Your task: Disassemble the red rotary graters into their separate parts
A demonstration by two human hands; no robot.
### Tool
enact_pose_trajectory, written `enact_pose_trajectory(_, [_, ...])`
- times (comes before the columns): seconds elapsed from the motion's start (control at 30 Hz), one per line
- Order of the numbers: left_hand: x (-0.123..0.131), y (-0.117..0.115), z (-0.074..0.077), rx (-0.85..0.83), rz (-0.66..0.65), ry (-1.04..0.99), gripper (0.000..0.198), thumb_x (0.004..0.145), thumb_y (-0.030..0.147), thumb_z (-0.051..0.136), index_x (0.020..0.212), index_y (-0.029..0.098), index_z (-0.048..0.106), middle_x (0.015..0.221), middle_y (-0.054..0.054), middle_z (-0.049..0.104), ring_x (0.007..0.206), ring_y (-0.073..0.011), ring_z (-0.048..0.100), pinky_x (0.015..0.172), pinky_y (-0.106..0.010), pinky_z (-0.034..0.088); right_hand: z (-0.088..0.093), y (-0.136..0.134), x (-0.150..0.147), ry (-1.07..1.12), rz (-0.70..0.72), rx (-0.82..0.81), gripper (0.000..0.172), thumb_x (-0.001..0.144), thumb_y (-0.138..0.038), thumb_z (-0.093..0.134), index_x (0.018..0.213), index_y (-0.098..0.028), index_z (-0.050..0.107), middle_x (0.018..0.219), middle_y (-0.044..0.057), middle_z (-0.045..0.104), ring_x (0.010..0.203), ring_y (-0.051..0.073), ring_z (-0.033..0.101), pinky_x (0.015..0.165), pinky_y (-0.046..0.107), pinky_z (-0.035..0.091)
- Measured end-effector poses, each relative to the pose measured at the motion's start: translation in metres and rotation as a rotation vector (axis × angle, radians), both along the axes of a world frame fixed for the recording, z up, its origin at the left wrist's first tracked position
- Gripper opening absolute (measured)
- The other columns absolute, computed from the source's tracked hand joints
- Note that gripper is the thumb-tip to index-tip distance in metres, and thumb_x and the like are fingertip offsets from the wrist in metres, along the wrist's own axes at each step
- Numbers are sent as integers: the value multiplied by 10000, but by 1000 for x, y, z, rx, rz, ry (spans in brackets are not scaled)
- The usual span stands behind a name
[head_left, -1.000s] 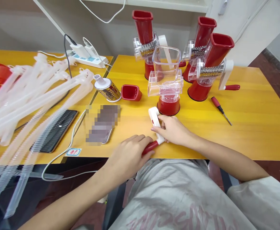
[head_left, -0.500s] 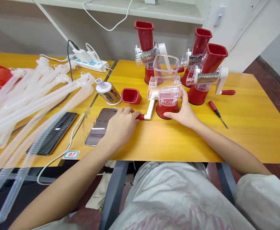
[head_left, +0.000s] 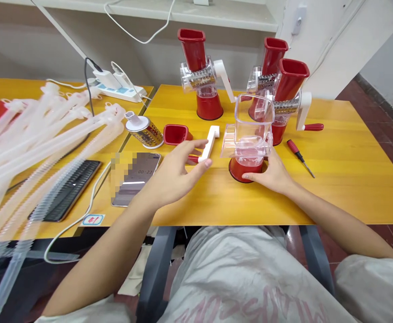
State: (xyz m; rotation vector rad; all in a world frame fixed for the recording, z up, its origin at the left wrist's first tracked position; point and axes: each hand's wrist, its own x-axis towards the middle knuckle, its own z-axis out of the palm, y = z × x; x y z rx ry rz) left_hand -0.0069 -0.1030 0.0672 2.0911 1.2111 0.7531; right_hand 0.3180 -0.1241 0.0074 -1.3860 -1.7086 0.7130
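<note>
My left hand point(head_left: 174, 176) is open, thumb and fingers apart, beside a white crank point(head_left: 209, 142). The crank's red knob is partly behind my fingers. My right hand point(head_left: 274, 174) wraps round the right side of a rotary grater body point(head_left: 248, 146), thumb on its red base and fingers hidden behind. This body is clear plastic with an open hopper on top and stands upright, with no drum visible inside. A red food pusher point(head_left: 176, 134) lies past my left hand. Left of it stands a grater drum point(head_left: 145, 130) with a white end cap.
Three assembled rotary graters point(head_left: 209, 105) stand at the back. A screwdriver point(head_left: 300, 157) lies at the right. Left are a phone point(head_left: 136, 184), a black device point(head_left: 70, 193), a heap of translucent plastic tubes point(head_left: 55, 134), cables and a power strip point(head_left: 124, 90).
My right hand has shifted the clear grater body right and towards me. The crank now lies apart from it, and my left hand has opened from the crank's knob.
</note>
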Motion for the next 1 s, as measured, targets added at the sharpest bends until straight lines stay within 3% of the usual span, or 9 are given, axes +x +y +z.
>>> enact_pose_trajectory(0.13, [35,5,-12,-137,-157,-340,1212,922,835,853,1842,317,257,1738,-235,539,1574,-418,623,1263,-611,594,-2,-3,7,-13,46,38,1046,705,-563,1088,1586,-237,627,1699,148,583,1614,347,590,1449,600,488])
enact_pose_trajectory(0.23, [63,16,-17,-76,-138,-340,1475,784,927,921,1876,402,79,1863,-231,356,1671,-462,527,1264,-634,588,-4,1,10,-30,51,55,1144,644,-586,1118,1601,-227,603,1736,161,539,1665,377,536,1487,615,441])
enact_pose_trajectory(0.3, [76,27,-15,-61,-153,-339,1466,768,992,880,1873,393,126,1882,-225,322,1672,-481,522,1243,-614,608,-4,2,10,-44,61,57,1175,637,-574,1123,1618,-228,576,1726,162,540,1674,379,522,1509,613,413])
enact_pose_trajectory(0.43, [87,47,-15,-114,-264,-503,1323,772,1004,865,1796,324,376,1842,-220,423,1627,-501,569,1235,-606,613,-3,-3,3,-51,-23,20,1170,657,-518,1114,1631,-229,535,1667,168,551,1620,371,550,1488,614,439])
enact_pose_trajectory(0.57, [88,56,-28,-129,-255,-581,1357,734,953,935,1794,330,361,1730,-215,566,1613,-488,595,1252,-600,595,-7,-6,-2,-35,-89,-2,1239,632,-504,1120,1664,-221,495,1640,182,532,1595,370,548,1462,603,466])
enact_pose_trajectory(0.67, [90,61,-45,-154,-244,-672,1353,750,912,952,1786,325,309,1662,-217,632,1632,-450,595,1250,-562,600,-13,-3,7,18,-22,16,1299,627,-614,1108,1685,-225,462,1701,187,477,1613,347,534,1428,537,506])
enact_pose_trajectory(0.8, [88,71,-63,-263,-276,-802,1325,714,925,952,1742,352,343,1789,-214,549,1622,-430,622,1211,-554,629,-17,4,27,102,142,-72,1366,699,-899,953,1757,-261,369,1842,206,343,1471,295,644,1203,439,645])
enact_pose_trajectory(0.9, [86,73,-70,-334,-269,-833,1232,773,933,907,1724,365,368,1801,-202,554,1546,-401,696,1197,-555,635,-14,9,33,102,246,-91,1253,867,-946,787,1797,-239,336,1839,198,400,1594,302,593,1368,476,556])
enact_pose_trajectory(1.0, [92,70,-74,-351,-255,-885,1125,847,904,879,1697,350,394,1725,-181,638,1596,-376,661,1238,-525,611,-11,12,28,151,313,-101,1104,912,-915,769,1713,-222,459,1751,163,537,1643,277,577,1464,456,472])
